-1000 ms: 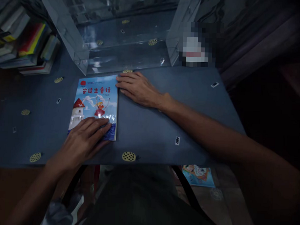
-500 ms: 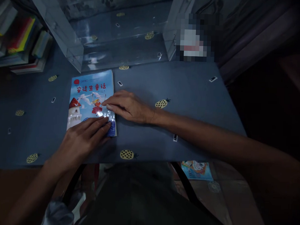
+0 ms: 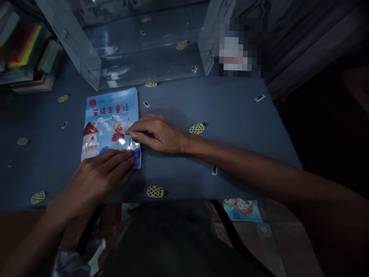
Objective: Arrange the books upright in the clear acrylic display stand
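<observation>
A blue paperback storybook (image 3: 108, 121) lies flat, its cover showing red Chinese characters, white swans and a red-roofed tower. Across its lower part rests my left hand (image 3: 103, 168), fingers stretched out together and flat on the cover; its thumb is hidden. My right hand (image 3: 159, 133) comes in over the book's right edge. Its thumb and forefinger tips meet in a pinch on the cover, beside the pictured figure in a red dress. Whatever is between those tips, I cannot make out.
The table has a grey-blue pineapple-print cloth (image 3: 242, 116). A clear plastic shelf unit (image 3: 92, 72) stands behind the book. Stacked books (image 3: 32, 60) are at the far left. Another blue book (image 3: 244, 211) lies below the table's front edge. A pixelated patch covers something at the back right.
The whole view has shifted slightly. My left hand's fingers have moved a little on the lower cover; my right hand keeps its pinch, and the book stays in place.
</observation>
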A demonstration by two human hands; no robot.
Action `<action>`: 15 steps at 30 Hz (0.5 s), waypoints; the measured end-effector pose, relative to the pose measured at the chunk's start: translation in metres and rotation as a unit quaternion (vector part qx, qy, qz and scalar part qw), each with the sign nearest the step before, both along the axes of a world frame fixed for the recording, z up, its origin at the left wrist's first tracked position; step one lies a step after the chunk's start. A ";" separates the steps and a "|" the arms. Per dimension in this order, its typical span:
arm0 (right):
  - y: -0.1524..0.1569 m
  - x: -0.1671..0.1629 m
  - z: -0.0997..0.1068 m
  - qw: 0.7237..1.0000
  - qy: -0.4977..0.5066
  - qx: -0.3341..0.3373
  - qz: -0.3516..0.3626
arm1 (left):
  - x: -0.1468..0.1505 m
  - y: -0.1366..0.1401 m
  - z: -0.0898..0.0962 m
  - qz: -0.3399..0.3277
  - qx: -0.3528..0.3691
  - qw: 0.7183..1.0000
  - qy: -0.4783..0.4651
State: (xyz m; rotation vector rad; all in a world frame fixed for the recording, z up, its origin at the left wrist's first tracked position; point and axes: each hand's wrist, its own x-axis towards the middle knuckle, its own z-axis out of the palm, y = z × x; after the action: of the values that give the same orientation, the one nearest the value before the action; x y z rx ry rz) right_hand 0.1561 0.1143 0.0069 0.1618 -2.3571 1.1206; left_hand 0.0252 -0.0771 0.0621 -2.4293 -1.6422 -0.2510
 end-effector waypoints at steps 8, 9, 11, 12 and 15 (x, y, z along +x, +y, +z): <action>-0.010 0.006 0.003 0.999 -0.017 -0.011 0.028 | -0.008 -0.006 0.003 0.017 -0.065 0.994 -0.081; -0.010 0.006 0.003 0.999 -0.018 -0.009 0.029 | -0.008 -0.006 0.004 0.016 -0.066 0.994 -0.084; -0.010 0.007 0.004 0.999 -0.025 -0.006 0.030 | -0.009 -0.006 0.005 0.019 -0.072 0.994 -0.086; -0.010 0.007 0.004 0.999 -0.028 -0.006 0.029 | -0.009 -0.006 0.006 0.019 -0.075 0.993 -0.085; -0.010 0.007 0.004 0.999 -0.029 -0.020 0.025 | -0.009 -0.005 0.009 0.012 -0.079 0.994 -0.077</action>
State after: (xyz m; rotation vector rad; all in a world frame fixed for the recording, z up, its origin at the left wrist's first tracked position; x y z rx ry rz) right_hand 0.1635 0.1041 0.0110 0.1770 -2.3920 1.2103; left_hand 0.0160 -0.0824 0.0707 -2.5610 -1.8189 -0.3239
